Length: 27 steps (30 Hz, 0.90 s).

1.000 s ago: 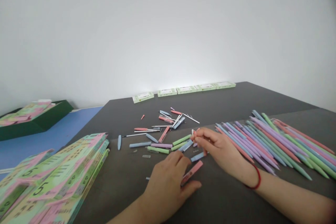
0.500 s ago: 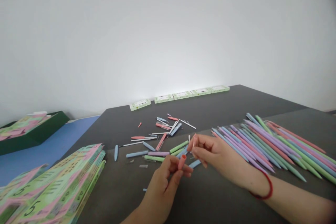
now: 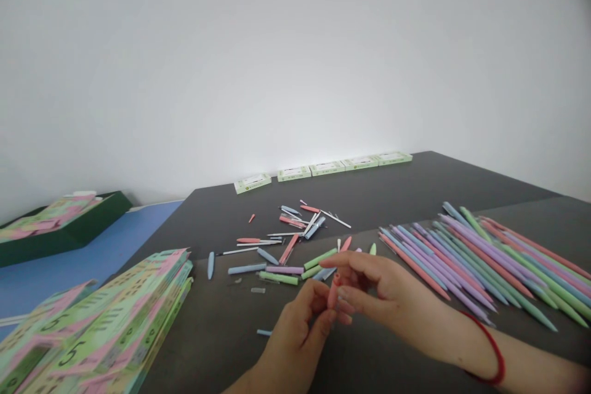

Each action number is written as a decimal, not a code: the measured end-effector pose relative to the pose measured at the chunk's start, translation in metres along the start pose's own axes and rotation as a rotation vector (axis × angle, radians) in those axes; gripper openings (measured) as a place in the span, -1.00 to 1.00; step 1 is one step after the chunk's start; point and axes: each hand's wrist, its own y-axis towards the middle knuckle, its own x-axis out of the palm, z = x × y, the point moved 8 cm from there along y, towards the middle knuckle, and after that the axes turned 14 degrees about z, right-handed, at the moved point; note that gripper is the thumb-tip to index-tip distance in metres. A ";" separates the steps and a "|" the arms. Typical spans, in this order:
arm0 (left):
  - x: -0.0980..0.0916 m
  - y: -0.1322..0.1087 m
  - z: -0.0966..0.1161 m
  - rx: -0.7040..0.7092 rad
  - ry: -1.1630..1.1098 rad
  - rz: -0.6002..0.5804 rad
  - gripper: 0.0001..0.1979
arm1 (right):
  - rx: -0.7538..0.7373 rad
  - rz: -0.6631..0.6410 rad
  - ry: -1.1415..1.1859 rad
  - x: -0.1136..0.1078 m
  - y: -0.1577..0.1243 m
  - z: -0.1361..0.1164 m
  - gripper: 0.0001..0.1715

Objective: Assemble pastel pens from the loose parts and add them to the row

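Observation:
My left hand (image 3: 300, 326) pinches a short pink pen barrel (image 3: 333, 293) between thumb and fingers, its hollow end tilted up. My right hand (image 3: 383, 289) closes in on the same barrel from the right. The right thumb touches its side, and the index finger arches over the top; the other fingertips are partly hidden. Just beyond the hands lie loose pen parts: a blue barrel (image 3: 246, 268), a purple barrel (image 3: 285, 269), a green barrel (image 3: 278, 278) and a pink tip piece (image 3: 346, 243). White refills (image 3: 336, 219) lie among more parts farther back.
Pens in several colours (image 3: 466, 252) lie in a slanting row at the right. Green boxes (image 3: 327, 167) line the dark table's (image 3: 221, 209) back edge. Stacked printed cartons (image 3: 115, 326) stand at the front left. A dark green tray (image 3: 64, 234) with cartons sits on a blue surface (image 3: 152, 215).
My right hand has come down and inward, meeting the pink barrel held in my left hand. The view has shifted slightly, and a green piece and pink tip beyond the right hand now show.

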 end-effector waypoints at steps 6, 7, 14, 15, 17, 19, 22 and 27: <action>0.000 0.000 0.005 -0.010 -0.032 0.001 -0.89 | -0.120 0.052 -0.124 -0.008 0.000 -0.005 -0.75; 0.000 0.000 0.007 -0.009 -0.023 0.002 -0.89 | -0.147 0.046 -0.147 -0.008 0.000 -0.006 -0.78; -0.009 0.002 0.006 -0.028 0.039 0.076 -0.88 | -0.281 0.002 -0.223 0.009 -0.005 -0.004 -0.85; -0.011 0.004 0.003 -0.047 -0.012 0.086 -0.88 | -0.260 0.012 -0.236 0.006 -0.003 -0.002 -0.83; -0.014 0.007 -0.002 -0.098 -0.161 0.102 -0.86 | -0.210 0.057 -0.309 -0.005 0.004 0.002 -0.81; -0.019 0.011 -0.005 -0.171 -0.301 0.140 -0.73 | -0.206 0.094 -0.468 -0.021 0.013 0.005 -0.83; -0.028 0.015 -0.003 -0.271 -0.458 0.239 -0.63 | -0.243 -0.006 -0.831 -0.032 0.023 0.017 -0.83; -0.033 0.012 0.003 -0.350 -0.576 0.275 -0.69 | -0.216 -0.085 -1.094 -0.043 0.031 0.039 -0.85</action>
